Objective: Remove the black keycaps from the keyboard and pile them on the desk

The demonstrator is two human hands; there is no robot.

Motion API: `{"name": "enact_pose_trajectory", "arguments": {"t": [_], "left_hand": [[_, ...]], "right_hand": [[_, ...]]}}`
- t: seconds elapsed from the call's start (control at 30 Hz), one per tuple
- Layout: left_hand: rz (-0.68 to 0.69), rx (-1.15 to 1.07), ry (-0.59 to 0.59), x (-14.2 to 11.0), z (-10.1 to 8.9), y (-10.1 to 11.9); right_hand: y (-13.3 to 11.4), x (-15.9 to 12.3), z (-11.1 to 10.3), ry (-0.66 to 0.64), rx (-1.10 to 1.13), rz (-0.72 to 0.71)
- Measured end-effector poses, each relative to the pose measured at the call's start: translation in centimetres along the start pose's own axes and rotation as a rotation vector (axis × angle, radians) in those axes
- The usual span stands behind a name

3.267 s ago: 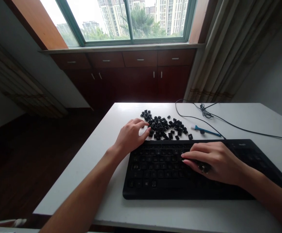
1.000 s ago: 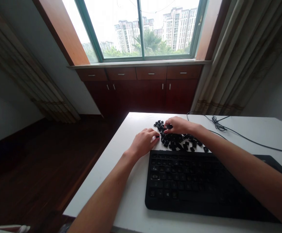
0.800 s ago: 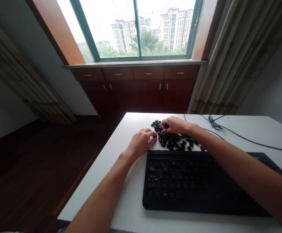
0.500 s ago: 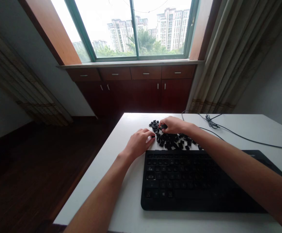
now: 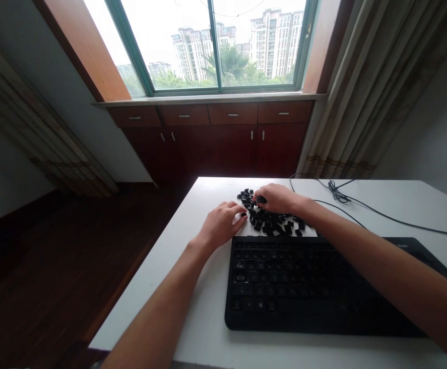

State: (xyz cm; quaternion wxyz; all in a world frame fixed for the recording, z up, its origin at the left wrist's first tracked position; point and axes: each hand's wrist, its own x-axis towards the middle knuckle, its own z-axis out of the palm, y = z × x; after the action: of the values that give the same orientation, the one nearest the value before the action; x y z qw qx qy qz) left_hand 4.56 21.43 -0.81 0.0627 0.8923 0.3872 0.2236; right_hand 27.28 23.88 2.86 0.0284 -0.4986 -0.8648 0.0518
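Note:
A black keyboard point(image 5: 304, 282) lies on the white table point(image 5: 192, 215) in front of me. Behind it sits a heap of several loose black keycaps point(image 5: 269, 223). My right hand point(image 5: 277, 198) reaches over the heap with its fingers curled, pinching a keycap at the heap's far left. My left hand point(image 5: 219, 225) rests on the table at the heap's left edge, just beyond the keyboard's top left corner, its fingers bent with the tips touching a keycap.
A black cable point(image 5: 362, 205) runs across the back right of the table. Dark wooden cabinets point(image 5: 223, 138) stand under the window beyond the table, a curtain point(image 5: 369, 87) hangs at the right, and dark wooden floor lies to the left.
My right hand left the keyboard and reached over to the keycap heap, where it now pinches a cap. The left hand stays beside the heap. The view shifted slightly.

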Motion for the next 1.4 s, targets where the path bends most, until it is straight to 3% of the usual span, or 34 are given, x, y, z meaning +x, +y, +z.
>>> {"name": "enact_pose_trajectory", "arguments": {"t": [0.27, 0.6, 0.9, 1.13, 1.27, 1.37, 1.4], "left_hand": [[-0.014, -0.017, 0.051, 0.0, 0.2, 0.3], [-0.014, -0.009, 0.047, 0.0, 0.2, 0.2], [-0.006, -0.023, 0.056, 0.0, 0.1, 0.3], [-0.018, -0.088, 0.144, 0.1, -0.4, 1.0], [0.019, -0.22, 0.234, 0.3, -1.2, 3.2], [0.13, -0.503, 0.269, 0.1, -1.6, 5.4], [0.167, -0.574, 0.251, 0.0, -1.6, 6.2]], "right_hand": [[0.0, -0.4, 0.0, 0.049, 0.021, 0.006], [-0.6, -0.3, 0.8, -0.005, -0.036, 0.012], [-0.3, 0.0, 2.0, 0.04, 0.104, 0.102], [-1.3, -1.4, 0.1, 0.232, 0.469, 0.134], [-2.9, -5.7, -1.4, 0.246, 0.846, 0.138], [-4.2, -9.8, -1.6, 0.241, 1.106, 0.164], [-4.6, -11.0, -1.5, 0.211, 1.361, 0.193]]}}
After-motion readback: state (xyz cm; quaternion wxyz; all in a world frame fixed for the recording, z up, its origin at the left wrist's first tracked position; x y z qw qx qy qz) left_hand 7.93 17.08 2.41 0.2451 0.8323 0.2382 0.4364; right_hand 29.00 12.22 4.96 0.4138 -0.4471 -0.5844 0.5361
